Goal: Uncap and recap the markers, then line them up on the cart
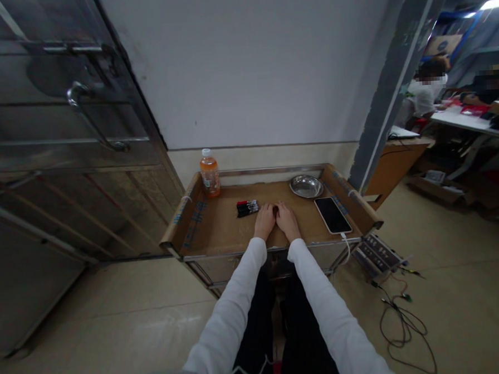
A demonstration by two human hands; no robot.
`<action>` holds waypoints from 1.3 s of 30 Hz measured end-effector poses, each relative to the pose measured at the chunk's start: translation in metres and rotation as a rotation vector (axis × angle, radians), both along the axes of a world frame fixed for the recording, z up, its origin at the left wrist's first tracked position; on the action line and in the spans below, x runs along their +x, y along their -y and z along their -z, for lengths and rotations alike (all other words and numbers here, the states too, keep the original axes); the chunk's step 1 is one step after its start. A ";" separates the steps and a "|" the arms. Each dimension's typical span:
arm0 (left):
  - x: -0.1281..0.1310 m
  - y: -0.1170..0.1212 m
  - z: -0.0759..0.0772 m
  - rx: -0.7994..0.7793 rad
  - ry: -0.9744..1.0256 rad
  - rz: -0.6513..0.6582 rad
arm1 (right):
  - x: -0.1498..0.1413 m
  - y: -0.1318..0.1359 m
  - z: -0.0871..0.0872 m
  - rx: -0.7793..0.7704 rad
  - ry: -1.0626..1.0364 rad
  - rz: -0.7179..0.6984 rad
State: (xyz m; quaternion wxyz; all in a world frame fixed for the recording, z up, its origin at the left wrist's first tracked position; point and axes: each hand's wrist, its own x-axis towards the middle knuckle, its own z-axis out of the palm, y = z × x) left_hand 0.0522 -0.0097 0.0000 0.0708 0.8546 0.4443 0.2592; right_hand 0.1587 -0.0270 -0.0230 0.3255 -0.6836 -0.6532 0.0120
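Note:
Both hands rest close together on the brown cardboard lining point(218, 227) of a small cart, near its front middle. My left hand point(265, 221) has its fingers curled and pressed together, just right of a small bundle of red and black pen-like sticks point(247, 208). Beside it, nearly touching at the fingertips, my right hand point(287, 221) is curled in the same way. Whether anything lies inside the fingers is hidden. A round metal dish point(306, 186) stands behind and right of my right hand. Farther right lies a phone point(333, 215) with a white cable plugged in.
An orange drink bottle point(209, 173) stands at the cart's back left corner. Raised cardboard sides point(350, 195) edge the cart, with a wall behind. A metal door point(62, 118) is at left. On the floor at right lie an electrical box point(381, 255) and coiled cables point(403, 324). People sit beyond.

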 end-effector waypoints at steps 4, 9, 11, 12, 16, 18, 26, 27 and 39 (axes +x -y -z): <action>-0.005 0.003 -0.002 -0.041 0.021 0.012 | 0.000 0.000 0.000 -0.002 -0.007 0.000; -0.005 0.005 -0.005 -0.072 0.027 -0.001 | 0.000 0.000 -0.001 -0.008 -0.008 -0.002; -0.005 0.005 -0.006 -0.084 0.025 -0.009 | 0.000 0.001 -0.001 -0.004 -0.012 -0.002; -0.005 0.006 -0.007 -0.087 0.025 -0.012 | 0.000 0.001 -0.001 0.002 -0.016 -0.003; -0.005 0.006 -0.008 -0.080 0.028 -0.008 | 0.000 0.001 -0.001 0.032 -0.031 -0.006; -0.005 0.006 -0.007 -0.068 0.030 0.001 | 0.000 0.001 0.000 0.038 -0.033 -0.007; -0.005 0.004 -0.004 -0.058 0.018 0.004 | -0.001 0.000 -0.002 -0.003 -0.030 0.004; -0.005 0.004 -0.004 -0.056 0.018 0.006 | -0.001 0.000 -0.001 -0.002 -0.029 0.004; -0.004 0.004 -0.004 -0.064 0.006 -0.008 | 0.001 0.000 -0.001 0.025 -0.044 -0.007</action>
